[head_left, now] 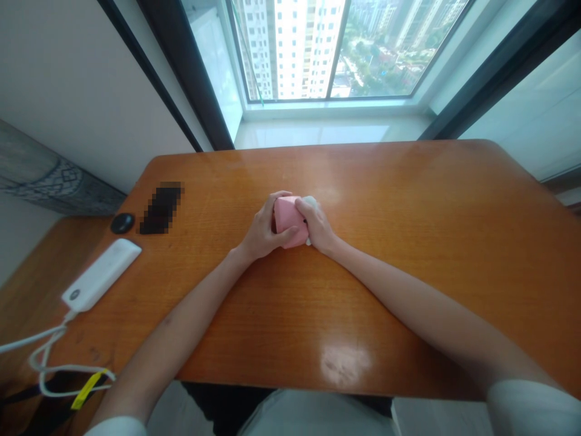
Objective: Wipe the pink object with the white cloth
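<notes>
Between my hands, near the middle of the wooden table [408, 254], is a small pink object [287, 212] with rounded edges, a white part on its right side and a dark spot. Its exact kind is not plain from here. My left hand [267, 227] wraps its left side, with the thumb across the lower front. From the right, my right hand [319, 225] closes on it, thumb laid over the top and fingers around the white part. Much of the white part is hidden behind that hand.
On the table's left lie a white power strip [102, 275] with a looped white cable [45, 357], a round black object [122, 223] and a blurred-out dark item [161, 209]. A yellow tag [88, 389] hangs by the cable. Beyond the far edge is a window [331, 48].
</notes>
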### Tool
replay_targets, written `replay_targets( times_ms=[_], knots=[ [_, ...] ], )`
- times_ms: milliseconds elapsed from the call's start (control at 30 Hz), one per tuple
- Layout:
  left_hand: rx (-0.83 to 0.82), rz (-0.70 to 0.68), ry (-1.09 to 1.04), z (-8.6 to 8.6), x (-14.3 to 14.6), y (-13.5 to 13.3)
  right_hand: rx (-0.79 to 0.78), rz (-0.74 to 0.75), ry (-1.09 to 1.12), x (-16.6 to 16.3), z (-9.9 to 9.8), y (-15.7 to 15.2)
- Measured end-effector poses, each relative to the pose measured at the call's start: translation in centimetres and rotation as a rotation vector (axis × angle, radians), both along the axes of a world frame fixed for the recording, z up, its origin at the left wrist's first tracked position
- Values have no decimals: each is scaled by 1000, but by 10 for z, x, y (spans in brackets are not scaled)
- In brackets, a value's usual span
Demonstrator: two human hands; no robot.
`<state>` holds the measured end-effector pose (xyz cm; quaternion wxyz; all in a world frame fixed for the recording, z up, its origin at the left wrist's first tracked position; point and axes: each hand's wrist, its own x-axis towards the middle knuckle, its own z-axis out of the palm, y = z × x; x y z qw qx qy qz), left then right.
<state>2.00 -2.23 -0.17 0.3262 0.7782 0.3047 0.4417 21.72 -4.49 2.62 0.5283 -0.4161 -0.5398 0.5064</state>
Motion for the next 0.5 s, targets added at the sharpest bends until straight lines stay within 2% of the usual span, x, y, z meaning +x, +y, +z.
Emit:
replay_targets(
  times_ms=[133,233,300,400,500],
  knots=[
    [225,-22,48,0,-7,8,12,-10,-12,0,2,0],
    [471,-99,166,2,-16,16,49,-21,1,0,0,2],
    [565,-123,249,3,-20,20,46,-17,9,-1,-1,3],
    [605,-75,296,2,-22,21,23,-16,9,-1,-3,5],
    [573,-30,282,1,-18,17,-2,-43,2,-1,-5,7]
  ],
)
